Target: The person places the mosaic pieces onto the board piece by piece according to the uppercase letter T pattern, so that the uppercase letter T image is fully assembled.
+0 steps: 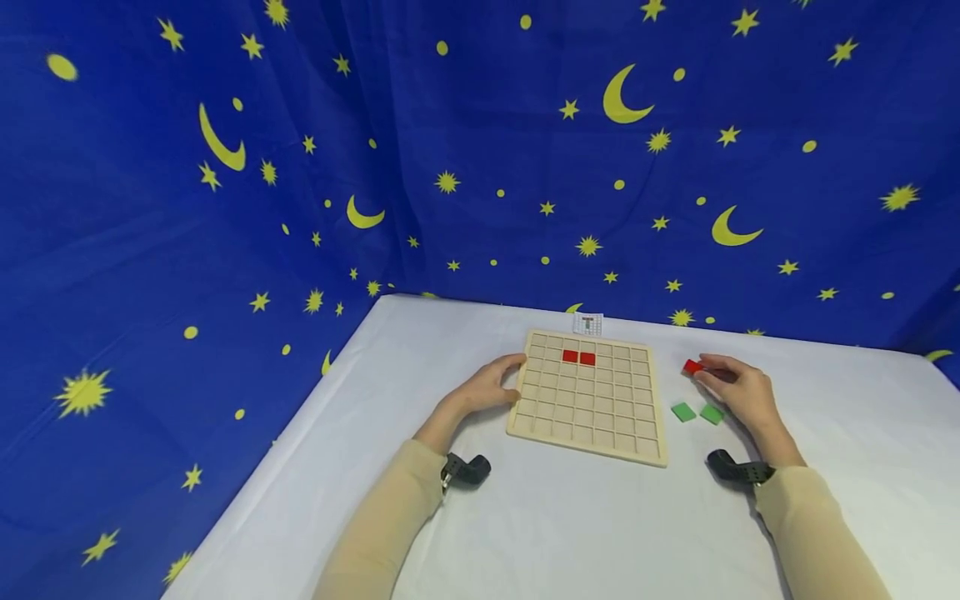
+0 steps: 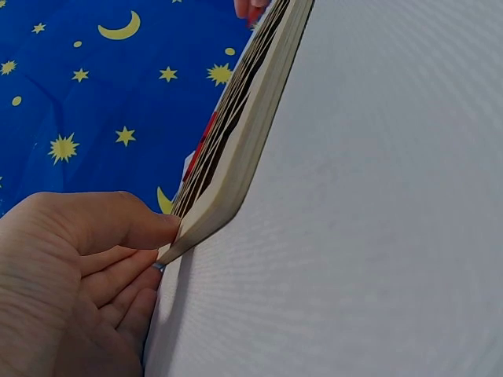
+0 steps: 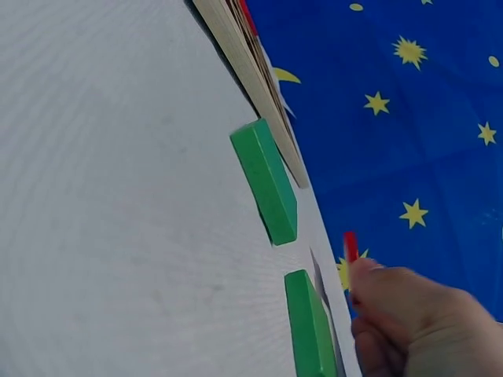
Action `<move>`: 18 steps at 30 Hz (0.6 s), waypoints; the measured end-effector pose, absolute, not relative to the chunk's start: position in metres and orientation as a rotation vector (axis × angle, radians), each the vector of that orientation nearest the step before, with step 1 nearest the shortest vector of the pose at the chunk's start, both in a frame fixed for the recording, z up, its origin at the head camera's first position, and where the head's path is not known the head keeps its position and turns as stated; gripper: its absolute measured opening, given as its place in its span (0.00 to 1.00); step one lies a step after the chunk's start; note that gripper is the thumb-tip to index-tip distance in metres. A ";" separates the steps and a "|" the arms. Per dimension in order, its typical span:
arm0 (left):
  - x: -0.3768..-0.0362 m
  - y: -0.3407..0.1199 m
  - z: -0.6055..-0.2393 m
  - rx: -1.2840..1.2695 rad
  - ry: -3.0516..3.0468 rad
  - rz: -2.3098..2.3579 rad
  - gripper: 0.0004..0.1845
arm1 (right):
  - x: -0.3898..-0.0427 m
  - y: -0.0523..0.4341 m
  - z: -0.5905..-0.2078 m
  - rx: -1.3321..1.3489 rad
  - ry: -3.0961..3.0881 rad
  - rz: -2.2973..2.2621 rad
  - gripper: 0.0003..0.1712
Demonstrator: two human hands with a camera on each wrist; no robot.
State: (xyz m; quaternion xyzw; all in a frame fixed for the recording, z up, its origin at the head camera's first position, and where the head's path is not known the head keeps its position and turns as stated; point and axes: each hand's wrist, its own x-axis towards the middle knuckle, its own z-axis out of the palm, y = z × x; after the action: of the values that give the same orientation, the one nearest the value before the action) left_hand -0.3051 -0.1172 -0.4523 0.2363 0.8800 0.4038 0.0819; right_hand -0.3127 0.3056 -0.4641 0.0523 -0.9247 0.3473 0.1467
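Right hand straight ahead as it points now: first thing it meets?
Probably the right edge of the wooden grid board, beyond the red tile the right hand pinches; height unclear, so it might pass above.

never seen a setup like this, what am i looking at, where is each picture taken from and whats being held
There's no machine: a person works barehanded. The wide picture is taken from the head; the close ones are from the left and right wrists. On the white table lies a wooden board marked in squares, with two red tiles on it. Two green tiles lie to its right, and a small card just beyond it. The person's left grip touches the board's left edge; the right grip pinches another red tile.
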 end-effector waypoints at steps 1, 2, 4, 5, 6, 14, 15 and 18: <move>-0.305 -0.117 -0.453 0.711 2.633 1.202 0.37 | -0.313 0.306 -0.462 0.123 -2.653 1.013 0.27; -0.305 -0.117 -0.453 0.713 2.636 1.197 0.37 | -0.313 0.306 -0.460 0.099 -2.645 1.032 0.28; -0.306 -0.116 -0.453 0.717 2.642 1.195 0.37 | -0.313 0.306 -0.455 0.055 -2.637 1.068 0.29; -0.306 -0.116 -0.453 0.719 2.643 1.195 0.37 | -0.314 0.305 -0.451 0.036 -2.632 1.088 0.30; -0.306 -0.116 -0.453 0.717 2.641 1.198 0.37 | -0.314 0.305 -0.448 0.026 -2.628 1.106 0.31; -0.306 -0.116 -0.452 0.706 2.642 1.190 0.37 | -0.326 0.291 -0.433 0.084 -2.547 1.284 0.34; -0.306 -0.116 -0.452 0.706 2.642 1.189 0.37 | -0.333 0.291 -0.438 0.100 -2.538 1.300 0.35; -0.306 -0.116 -0.453 0.705 2.638 1.199 0.38 | -0.343 0.282 -0.440 0.157 -2.525 1.345 0.36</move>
State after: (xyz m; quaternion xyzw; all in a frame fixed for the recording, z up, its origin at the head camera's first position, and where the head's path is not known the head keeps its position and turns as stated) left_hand -0.3059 -0.1158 -0.4531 0.2357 0.8817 0.4008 0.0794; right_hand -0.3432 0.2822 -0.4398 0.0541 -0.8728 0.4650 0.1377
